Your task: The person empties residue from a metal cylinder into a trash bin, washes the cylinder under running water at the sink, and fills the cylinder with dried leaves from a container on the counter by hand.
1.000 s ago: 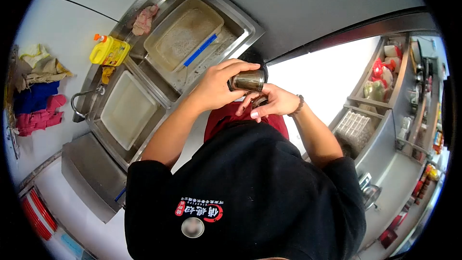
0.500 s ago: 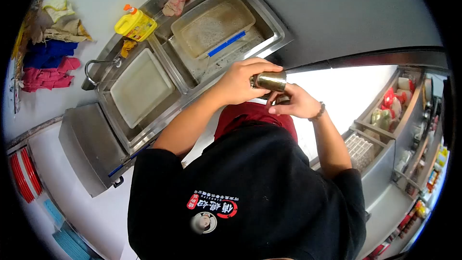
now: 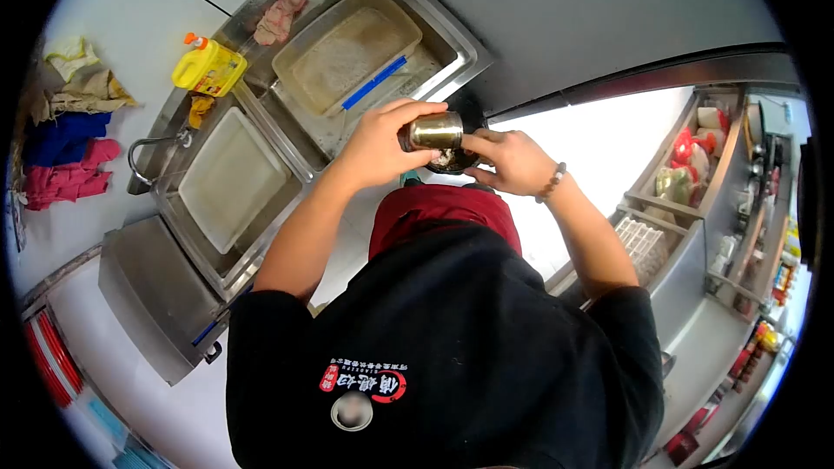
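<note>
My left hand (image 3: 380, 144) is wrapped round a small shiny cup or jar (image 3: 436, 131), which lies tipped on its side with its mouth toward the right. The fingers of my right hand (image 3: 512, 161) are at the cup's mouth; whether they hold anything is hidden. Beneath both hands is a black bin (image 3: 470, 113) with some pale scraps inside, partly covered by the cup and fingers.
At the left, a double steel sink (image 3: 306, 87) holds a white tub (image 3: 228, 181) and a beige tub (image 3: 347, 48). A yellow bottle (image 3: 211, 68) and a pink cloth (image 3: 280, 19) sit on its back edge. Open drawers (image 3: 686, 152) stand at the right.
My right hand has shifted right, its fingers now at the cup's mouth. More of the black bin and its scraps show below. The view has swung about.
</note>
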Demonstrator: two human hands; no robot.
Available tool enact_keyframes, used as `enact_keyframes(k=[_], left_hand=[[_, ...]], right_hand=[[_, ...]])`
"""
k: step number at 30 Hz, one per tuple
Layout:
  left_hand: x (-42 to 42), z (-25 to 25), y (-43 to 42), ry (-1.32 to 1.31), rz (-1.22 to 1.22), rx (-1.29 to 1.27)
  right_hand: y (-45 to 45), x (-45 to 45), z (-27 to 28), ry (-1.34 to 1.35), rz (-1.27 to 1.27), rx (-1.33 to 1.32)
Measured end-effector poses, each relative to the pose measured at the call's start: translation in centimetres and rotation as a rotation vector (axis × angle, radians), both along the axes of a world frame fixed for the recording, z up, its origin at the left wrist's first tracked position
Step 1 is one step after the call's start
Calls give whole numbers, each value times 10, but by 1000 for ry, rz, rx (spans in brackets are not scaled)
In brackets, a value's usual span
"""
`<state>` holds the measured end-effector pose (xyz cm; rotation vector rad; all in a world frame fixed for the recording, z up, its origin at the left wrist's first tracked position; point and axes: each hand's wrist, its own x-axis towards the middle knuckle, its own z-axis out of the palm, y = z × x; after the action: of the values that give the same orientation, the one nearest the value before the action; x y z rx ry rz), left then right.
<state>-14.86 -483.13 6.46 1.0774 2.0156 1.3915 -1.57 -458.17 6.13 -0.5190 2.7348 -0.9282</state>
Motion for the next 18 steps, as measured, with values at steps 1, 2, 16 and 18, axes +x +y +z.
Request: enact_keyframes(k=[1, 2, 16, 18], left_hand=[[-2, -3, -1, -25, 10, -8], [-2, -5, 0, -23, 2, -10], [-5, -5, 24, 166, -154, 59], [-8, -3, 26, 203, -157, 52]], right_hand=[[0, 0, -1, 26, -34, 7], [2, 1, -2, 52, -72, 15], [9, -4, -26, -158, -37, -544], [18, -3, -24, -265, -64, -483]])
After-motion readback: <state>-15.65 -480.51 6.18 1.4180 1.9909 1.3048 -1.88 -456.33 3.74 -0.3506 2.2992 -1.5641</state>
